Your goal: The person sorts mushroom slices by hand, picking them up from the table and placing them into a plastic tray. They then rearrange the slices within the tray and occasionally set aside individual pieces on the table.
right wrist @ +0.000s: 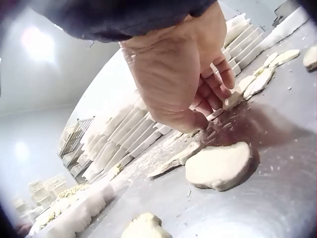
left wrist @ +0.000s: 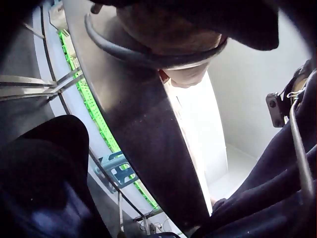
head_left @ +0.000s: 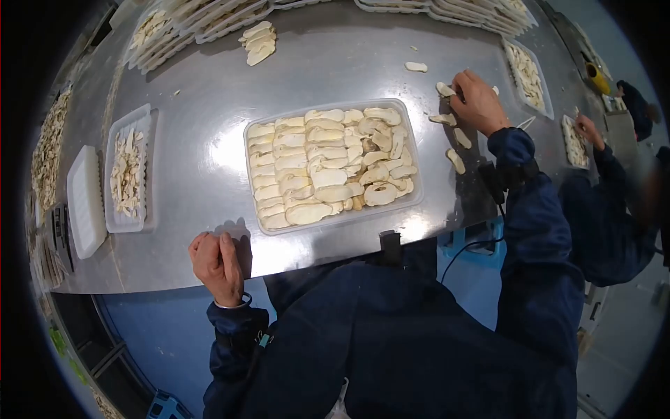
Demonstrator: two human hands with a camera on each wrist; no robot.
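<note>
My right hand reaches low over the table at the right, fingers bent downward, among loose pale mushroom slices. In the right wrist view a slice lies right at its fingertips, and the thumb stands apart from the fingers. A thicker slice lies nearer that camera. My left hand rests at the table's front edge, loosely curled and holding nothing; the left wrist view hides most of it. Between the hands sits a clear plastic tray filled with overlapping mushroom slices in columns, less regular at its right side.
On the steel table, a tray of mushroom pieces and a white tray stand left. Stacked filled trays line the back. A small slice pile lies before them. At right, another person's hand is by a tray.
</note>
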